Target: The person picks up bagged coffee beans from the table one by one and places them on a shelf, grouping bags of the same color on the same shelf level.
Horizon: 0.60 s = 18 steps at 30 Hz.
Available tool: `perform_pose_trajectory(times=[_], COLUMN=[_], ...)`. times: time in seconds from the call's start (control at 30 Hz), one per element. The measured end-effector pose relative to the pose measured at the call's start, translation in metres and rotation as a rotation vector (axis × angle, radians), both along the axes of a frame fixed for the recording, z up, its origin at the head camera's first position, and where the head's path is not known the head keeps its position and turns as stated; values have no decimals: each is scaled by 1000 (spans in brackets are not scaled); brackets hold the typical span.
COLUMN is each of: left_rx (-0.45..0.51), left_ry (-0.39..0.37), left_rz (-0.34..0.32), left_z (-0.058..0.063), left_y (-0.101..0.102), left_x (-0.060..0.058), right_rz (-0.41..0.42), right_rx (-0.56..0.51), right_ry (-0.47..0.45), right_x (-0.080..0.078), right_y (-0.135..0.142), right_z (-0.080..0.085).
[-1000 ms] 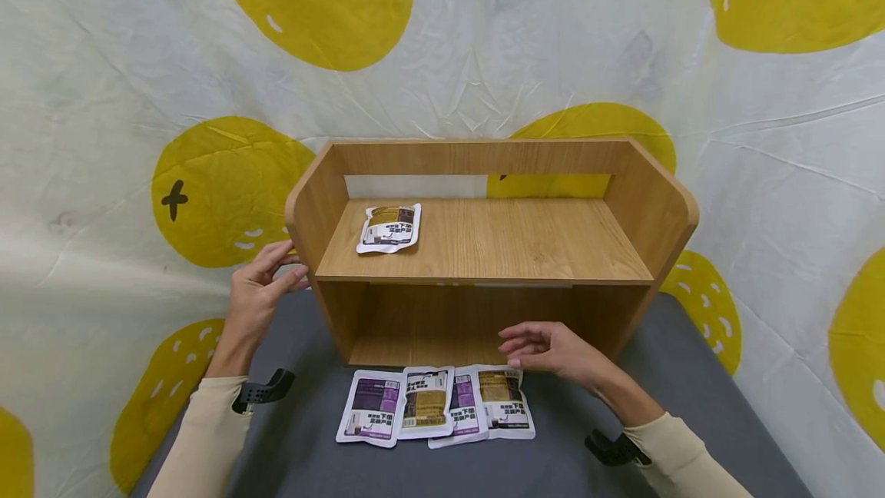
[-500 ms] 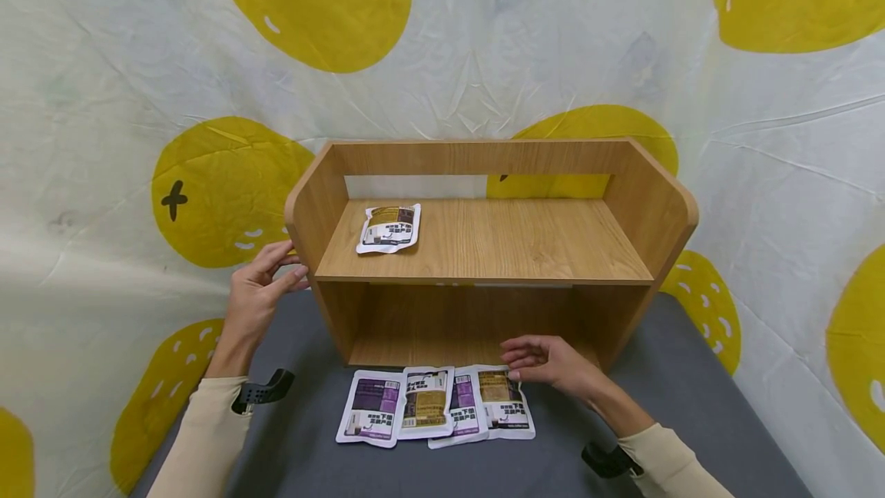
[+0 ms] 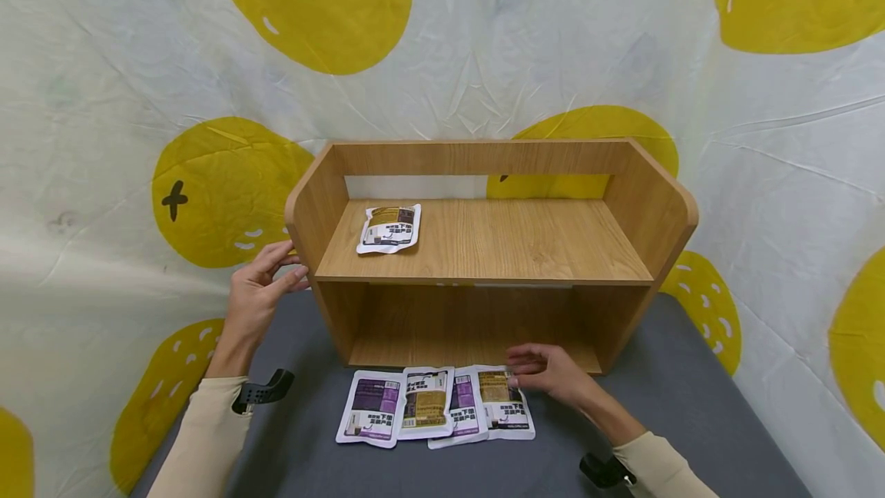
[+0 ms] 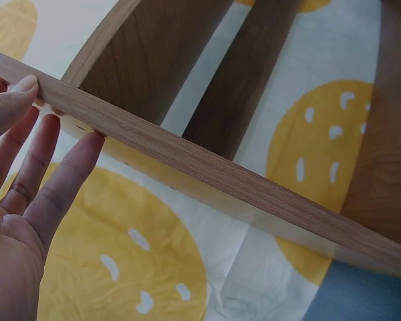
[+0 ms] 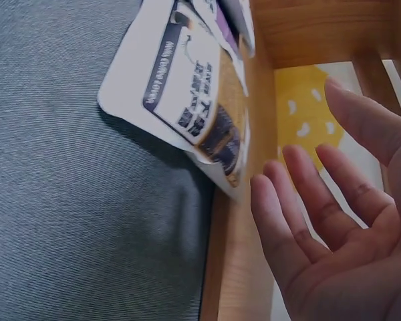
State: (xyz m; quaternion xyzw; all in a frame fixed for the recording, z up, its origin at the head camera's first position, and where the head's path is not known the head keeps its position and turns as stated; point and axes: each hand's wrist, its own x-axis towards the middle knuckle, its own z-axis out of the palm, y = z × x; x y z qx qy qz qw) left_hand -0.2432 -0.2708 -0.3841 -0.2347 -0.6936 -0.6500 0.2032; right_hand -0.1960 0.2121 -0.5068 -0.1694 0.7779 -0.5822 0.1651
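My left hand [image 3: 254,294] rests its fingertips against the outside of the left side panel of a two-tier wooden shelf [image 3: 484,240]. In the left wrist view its fingers are fairly straight along the panel edge [image 4: 200,170]. My right hand [image 3: 555,379] hovers with loose fingers at the upper right corner of a white pouch with a brown-gold label [image 3: 503,400]. The right wrist view has that hand [image 5: 334,227] apart from the pouch [image 5: 187,100], holding nothing. Beside that pouch lie overlapping pouches: purple [image 3: 462,406], brown-gold [image 3: 425,402] and purple [image 3: 372,407].
Another brown-gold pouch [image 3: 390,228] lies on the upper tier, towards the left. The shelf stands on a dark grey table [image 3: 553,459], its lower front edge just behind the row of pouches. A white sheet [image 3: 518,37] with yellow shapes hangs behind.
My right hand has moved slightly down and towards the right-hand pouch's upper corner. My left hand, the shelf and the pouches have stayed put.
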Motion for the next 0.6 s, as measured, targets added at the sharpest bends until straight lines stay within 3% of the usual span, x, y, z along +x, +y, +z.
perform_pose_trajectory(times=[0.23, 0.6], left_rx=[-4, -8], left_ry=[-8, -13], left_rz=[7, 19], left_z=[1, 0], left_y=[1, 1], left_x=[1, 0], right_rz=[-45, -26], right_rx=[116, 169], right_ry=[62, 98], right_x=[-1, 1], right_y=[-1, -3], right_z=[-11, -17])
